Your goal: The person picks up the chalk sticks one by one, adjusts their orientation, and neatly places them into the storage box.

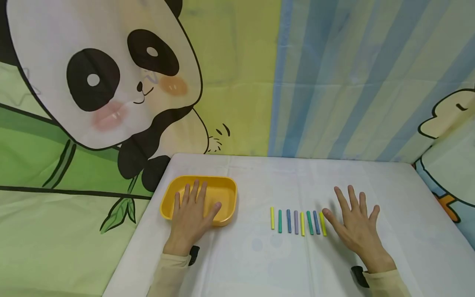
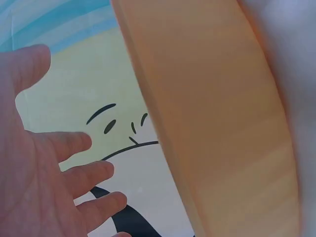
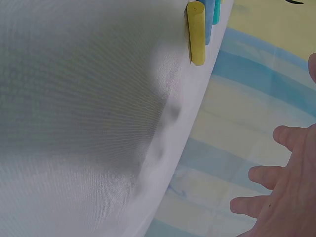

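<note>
1. Head view: both hands are free, fingers spread, nothing grasped! The left hand point(image 1: 189, 222) hovers over the yellow tray point(image 1: 227, 194), which sits by the left edge of the white table point(image 1: 252, 264), toward the far-left corner. The right hand point(image 1: 358, 229) hangs over the table's right half. And here's the key relation: the end yellow stick point(image 1: 323, 224) lies just left of the right thumb, long axis running from near edge to far edge, its far end leaning slightly left. The right hand is clearly the nearer one. Seven more sticks point(image 1: 296, 222) line up leftward, between that end one and the tray, with a blue stick point(image 1: 316, 222) close alongside. Behind the far edge, a printed backdrop point(image 1: 237, 82).

2. Left wrist view: fingers splayed, palm bare, and the tray's side wall stands apart from the fingertips.

3. Right wrist view: fingers spread at the frame's right, holding nothing, well off the end yellow stick. Blue and green ones peek out behind it, partly cut off by the frame, and could crowd a pinch from that side.
</note>
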The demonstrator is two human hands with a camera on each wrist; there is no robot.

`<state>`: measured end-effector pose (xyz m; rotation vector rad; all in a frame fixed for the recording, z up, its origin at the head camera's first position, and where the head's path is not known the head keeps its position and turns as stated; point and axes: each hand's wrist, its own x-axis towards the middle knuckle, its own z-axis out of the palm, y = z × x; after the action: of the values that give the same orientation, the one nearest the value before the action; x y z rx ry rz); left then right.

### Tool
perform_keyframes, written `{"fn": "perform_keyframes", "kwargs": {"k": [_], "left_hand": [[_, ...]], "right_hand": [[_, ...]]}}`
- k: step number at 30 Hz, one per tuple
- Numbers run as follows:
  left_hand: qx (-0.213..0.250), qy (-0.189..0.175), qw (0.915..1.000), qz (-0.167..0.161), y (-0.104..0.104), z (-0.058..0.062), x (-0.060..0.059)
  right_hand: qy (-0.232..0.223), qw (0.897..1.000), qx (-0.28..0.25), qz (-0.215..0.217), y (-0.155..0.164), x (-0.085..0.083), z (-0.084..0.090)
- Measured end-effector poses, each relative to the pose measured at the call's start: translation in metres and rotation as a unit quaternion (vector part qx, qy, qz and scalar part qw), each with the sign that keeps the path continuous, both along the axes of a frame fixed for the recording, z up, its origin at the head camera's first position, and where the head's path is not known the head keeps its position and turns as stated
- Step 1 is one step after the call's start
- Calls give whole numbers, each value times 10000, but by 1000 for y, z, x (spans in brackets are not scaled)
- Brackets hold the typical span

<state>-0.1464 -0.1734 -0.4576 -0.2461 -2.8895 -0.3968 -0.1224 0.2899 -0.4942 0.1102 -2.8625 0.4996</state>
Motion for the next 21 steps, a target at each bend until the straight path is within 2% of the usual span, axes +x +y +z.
{"fn": "perform_keyframes", "kwargs": {"k": [7, 14, 21], "left_hand": [[163, 18, 9999, -7, -11, 6, -9], [260, 133, 9996, 60, -34, 8, -21], [440, -116, 9985, 293, -63, 5, -30]], "right_hand": [[-75, 10000, -17, -35, 1, 1, -1], [-88, 9999, -63, -29, 1, 1, -3], [-78, 9999, -117, 26, 2, 2, -5]]}}
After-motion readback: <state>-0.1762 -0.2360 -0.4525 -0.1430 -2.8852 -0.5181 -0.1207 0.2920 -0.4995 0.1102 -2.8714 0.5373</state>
